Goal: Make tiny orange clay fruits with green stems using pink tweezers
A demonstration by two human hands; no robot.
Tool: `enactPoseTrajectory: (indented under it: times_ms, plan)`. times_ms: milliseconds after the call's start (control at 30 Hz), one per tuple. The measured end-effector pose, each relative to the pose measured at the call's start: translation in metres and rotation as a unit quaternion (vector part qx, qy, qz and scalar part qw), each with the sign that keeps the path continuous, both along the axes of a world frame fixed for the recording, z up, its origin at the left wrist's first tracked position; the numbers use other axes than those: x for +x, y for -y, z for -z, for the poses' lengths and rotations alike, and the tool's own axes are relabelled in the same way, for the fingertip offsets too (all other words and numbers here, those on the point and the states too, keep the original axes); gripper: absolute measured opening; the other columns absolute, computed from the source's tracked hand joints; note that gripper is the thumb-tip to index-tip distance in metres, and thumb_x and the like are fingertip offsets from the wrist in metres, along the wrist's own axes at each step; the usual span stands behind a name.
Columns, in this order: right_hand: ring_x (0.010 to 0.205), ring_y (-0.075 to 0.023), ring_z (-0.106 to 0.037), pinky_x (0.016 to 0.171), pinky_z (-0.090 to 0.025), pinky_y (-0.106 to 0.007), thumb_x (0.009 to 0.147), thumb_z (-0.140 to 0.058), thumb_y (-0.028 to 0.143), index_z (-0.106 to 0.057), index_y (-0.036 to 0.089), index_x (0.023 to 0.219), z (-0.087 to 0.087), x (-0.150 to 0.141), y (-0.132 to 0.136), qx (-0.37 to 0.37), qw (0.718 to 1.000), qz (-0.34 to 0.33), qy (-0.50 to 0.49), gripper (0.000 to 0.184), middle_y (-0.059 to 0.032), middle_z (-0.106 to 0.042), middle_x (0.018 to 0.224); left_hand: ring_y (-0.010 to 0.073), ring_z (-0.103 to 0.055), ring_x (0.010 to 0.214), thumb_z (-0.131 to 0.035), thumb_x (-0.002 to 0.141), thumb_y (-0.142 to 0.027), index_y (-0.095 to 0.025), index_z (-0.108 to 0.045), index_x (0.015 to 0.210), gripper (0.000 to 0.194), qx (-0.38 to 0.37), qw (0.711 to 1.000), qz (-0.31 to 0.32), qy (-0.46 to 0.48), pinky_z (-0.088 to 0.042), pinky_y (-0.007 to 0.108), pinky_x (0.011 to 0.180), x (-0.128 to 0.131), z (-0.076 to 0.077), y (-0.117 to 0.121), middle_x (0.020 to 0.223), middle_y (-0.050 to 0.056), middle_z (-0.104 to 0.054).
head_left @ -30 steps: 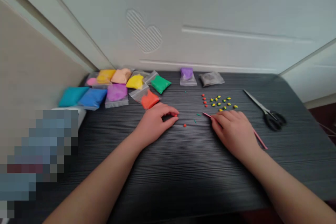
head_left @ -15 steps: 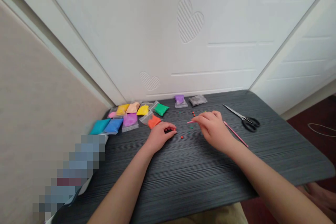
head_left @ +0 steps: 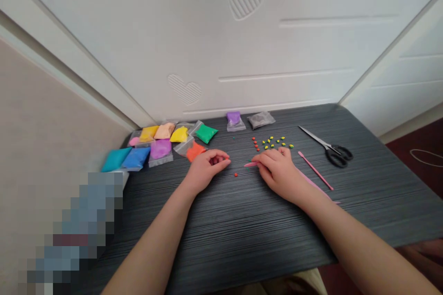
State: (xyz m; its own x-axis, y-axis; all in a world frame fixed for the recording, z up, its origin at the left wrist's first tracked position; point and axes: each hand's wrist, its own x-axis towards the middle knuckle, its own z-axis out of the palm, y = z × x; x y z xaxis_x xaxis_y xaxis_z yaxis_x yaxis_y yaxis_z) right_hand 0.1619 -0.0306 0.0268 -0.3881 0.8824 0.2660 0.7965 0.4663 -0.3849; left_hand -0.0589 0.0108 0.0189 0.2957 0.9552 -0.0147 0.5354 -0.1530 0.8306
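Observation:
My left hand (head_left: 207, 168) is closed in a pinch, with a small orange clay ball (head_left: 227, 158) between thumb and fingertip. My right hand (head_left: 277, 168) grips a pink clay modelling tool (head_left: 249, 164), its pointed tip toward the left hand and its far end coming out beneath the wrist. Tiny green bits lie at the tip, partly hidden by the fingers. One loose orange ball (head_left: 236, 174) rests on the table between the hands. Beyond the right hand are a short column of orange balls (head_left: 255, 143) and several yellow-and-green clay pieces (head_left: 272, 145).
A second pink tool (head_left: 315, 170) and black-handled scissors (head_left: 327, 147) lie to the right on the dark table (head_left: 221, 235). Bags of coloured clay, including green (head_left: 206, 133), orange (head_left: 194, 151) and blue (head_left: 136, 159), sit at the left. Purple (head_left: 234, 118) and grey (head_left: 261, 120) bags stand against the white panel.
The view has tilted down. My right hand has come nearer to me, uncovering the yellow-and-green pieces and more of the tool's length. My left hand keeps its pinch.

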Motion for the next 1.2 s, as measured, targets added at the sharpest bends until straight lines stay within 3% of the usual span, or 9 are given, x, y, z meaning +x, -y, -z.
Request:
enactPoseTrajectory:
  times_ms: [200, 400, 533, 900, 1200]
  plan:
    - [0.09, -0.0163, -0.05, 0.084, -0.022, -0.036, 0.086, -0.04, 0.018, -0.056, 0.024, 0.096, 0.006, 0.003, -0.005, -0.012, 1.0, 0.01, 0.008, 0.02, -0.0014, -0.061, 0.094, 0.0073, -0.031, 0.048, -0.061, 0.07, -0.039, -0.019, -0.06, 0.081, 0.023, -0.022, 0.994, -0.055, 0.091, -0.025, 0.021, 0.048, -0.011, 0.012, -0.008, 0.053, -0.006, -0.034]
    - [0.09, -0.0165, -0.051, 0.084, -0.022, -0.036, 0.086, -0.04, 0.019, -0.055, 0.024, 0.096, 0.007, 0.004, -0.005, -0.005, 1.0, 0.009, 0.018, 0.019, -0.001, -0.061, 0.096, 0.01, -0.042, 0.058, -0.058, 0.073, -0.039, -0.018, -0.058, 0.071, 0.021, -0.014, 0.993, -0.07, 0.092, -0.032, 0.022, 0.054, -0.013, 0.013, -0.008, 0.061, -0.003, -0.049]
    - [0.091, -0.0167, -0.051, 0.084, -0.023, -0.036, 0.086, -0.039, 0.019, -0.055, 0.024, 0.095, 0.007, 0.004, -0.006, -0.007, 1.0, 0.014, 0.024, 0.019, -0.0006, -0.061, 0.095, 0.0105, -0.042, 0.058, -0.052, 0.077, -0.04, -0.017, -0.057, 0.064, 0.027, 0.018, 0.995, -0.082, 0.049, -0.032, 0.022, 0.056, -0.012, 0.011, -0.008, 0.057, -0.003, -0.048]
    - [0.09, -0.0166, -0.051, 0.084, -0.022, -0.037, 0.084, -0.042, 0.018, -0.057, 0.024, 0.095, 0.005, 0.003, -0.002, -0.002, 0.999, 0.002, 0.043, 0.019, -0.0003, -0.062, 0.095, 0.0093, -0.043, 0.056, -0.062, 0.069, -0.039, -0.018, -0.058, 0.077, 0.023, -0.006, 0.994, -0.05, 0.096, -0.032, 0.021, 0.052, -0.008, 0.013, -0.007, 0.061, -0.004, -0.049]
    - [0.088, -0.0168, -0.051, 0.084, -0.022, -0.037, 0.084, -0.042, 0.019, -0.058, 0.024, 0.094, 0.007, 0.002, -0.003, 0.001, 0.998, -0.007, 0.056, 0.019, -0.001, -0.062, 0.094, 0.0108, -0.047, 0.063, -0.051, 0.077, -0.042, -0.018, -0.06, 0.075, 0.026, 0.013, 0.997, -0.053, 0.054, -0.036, 0.023, 0.062, -0.01, 0.011, -0.008, 0.065, -0.002, -0.054]
